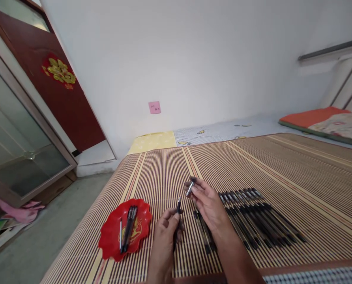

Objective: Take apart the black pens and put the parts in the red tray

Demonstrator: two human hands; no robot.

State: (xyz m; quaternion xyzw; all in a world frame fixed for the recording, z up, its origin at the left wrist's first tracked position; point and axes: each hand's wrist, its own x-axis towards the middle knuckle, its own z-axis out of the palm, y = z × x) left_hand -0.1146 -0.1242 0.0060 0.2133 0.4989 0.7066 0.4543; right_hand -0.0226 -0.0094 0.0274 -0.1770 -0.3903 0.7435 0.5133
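My left hand (pixel 164 232) is closed around a dark pen barrel (pixel 178 206), its metal tip pointing up. Just above and to the right, my right hand (pixel 210 209) pinches a short pen cap (pixel 190 188), silvery with a dark end. Cap and pen tip are apart. Partly behind my right wrist lie a couple of dark pens (pixel 206 238). Further right, several uncapped pens (pixel 261 225) rest side by side, with a row of caps (pixel 241 195) beyond their upper ends.
On the left, a red scalloped plate (pixel 109 227) holds dark pens (pixel 130 227) and a thin white stick (pixel 120 236). Everything lies on a striped bamboo mat (pixel 164 169). Behind it stands a white wall (pixel 193 59) with a pink note (pixel 154 107). Folded bedding (pixel 315 116) sits far right.
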